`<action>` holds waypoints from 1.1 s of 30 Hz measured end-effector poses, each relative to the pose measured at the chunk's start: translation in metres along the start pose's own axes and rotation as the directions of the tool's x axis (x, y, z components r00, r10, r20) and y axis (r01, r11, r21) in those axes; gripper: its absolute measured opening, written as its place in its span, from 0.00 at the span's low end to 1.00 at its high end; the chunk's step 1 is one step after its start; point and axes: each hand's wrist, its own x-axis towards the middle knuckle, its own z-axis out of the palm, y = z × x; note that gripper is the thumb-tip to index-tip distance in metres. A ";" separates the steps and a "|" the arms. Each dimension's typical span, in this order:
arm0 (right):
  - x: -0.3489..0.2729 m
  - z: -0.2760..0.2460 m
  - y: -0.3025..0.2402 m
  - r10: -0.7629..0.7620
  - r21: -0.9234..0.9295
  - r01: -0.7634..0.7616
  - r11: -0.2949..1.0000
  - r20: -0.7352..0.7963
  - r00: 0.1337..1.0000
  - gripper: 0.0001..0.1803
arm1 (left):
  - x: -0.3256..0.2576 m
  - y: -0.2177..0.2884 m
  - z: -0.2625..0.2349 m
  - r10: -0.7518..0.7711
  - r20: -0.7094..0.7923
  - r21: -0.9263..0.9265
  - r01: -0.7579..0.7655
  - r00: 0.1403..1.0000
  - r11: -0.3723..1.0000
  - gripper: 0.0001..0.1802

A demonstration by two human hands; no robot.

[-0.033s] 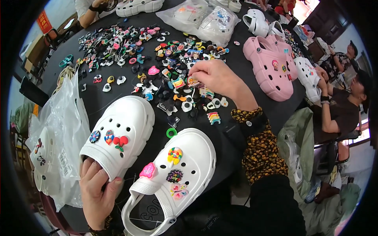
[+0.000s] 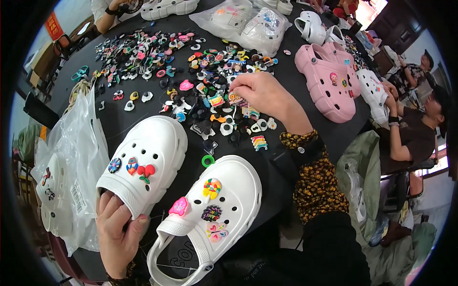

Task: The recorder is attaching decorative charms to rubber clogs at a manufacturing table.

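Note:
My left hand (image 2: 117, 229) grips a white clog (image 2: 152, 138), its fingers inside the opening and its thumb outside at the rim. A flower, a rocket-like and a cherry charm sit in that clog's holes. Beside it on the right lies a second white clog (image 2: 238, 190) with a wreath-like charm, a pink one, a dark lettered one and a butterfly. Over a heap of loose shoe charms (image 2: 224, 112), my right hand (image 2: 262, 93) has its fingers pinched together. Whatever lies between those fingertips is too hidden to name.
Another charm heap (image 2: 138, 52) spreads at the back left. Pink clogs (image 2: 324, 81) stand at the right, with bagged white clogs (image 2: 257, 28) at the back. A clear plastic bag (image 2: 78, 190) with a white clog is at the left. Co-workers sit around the table.

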 end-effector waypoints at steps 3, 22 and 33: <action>0.000 0.003 -0.001 -0.208 -0.184 0.172 0.968 -0.193 0.959 0.08 | 0.000 -0.001 0.000 0.001 0.005 0.006 -0.001 1.000 1.000 0.15; -0.001 0.020 -0.013 -0.244 -0.150 0.262 0.953 0.127 0.961 0.08 | 0.000 -0.001 0.001 -0.007 -0.001 0.011 0.007 1.000 1.000 0.14; -0.007 0.027 -0.024 -0.346 -0.319 0.376 0.870 0.149 0.926 0.07 | 0.001 0.001 0.000 -0.013 -0.015 0.010 0.013 1.000 1.000 0.16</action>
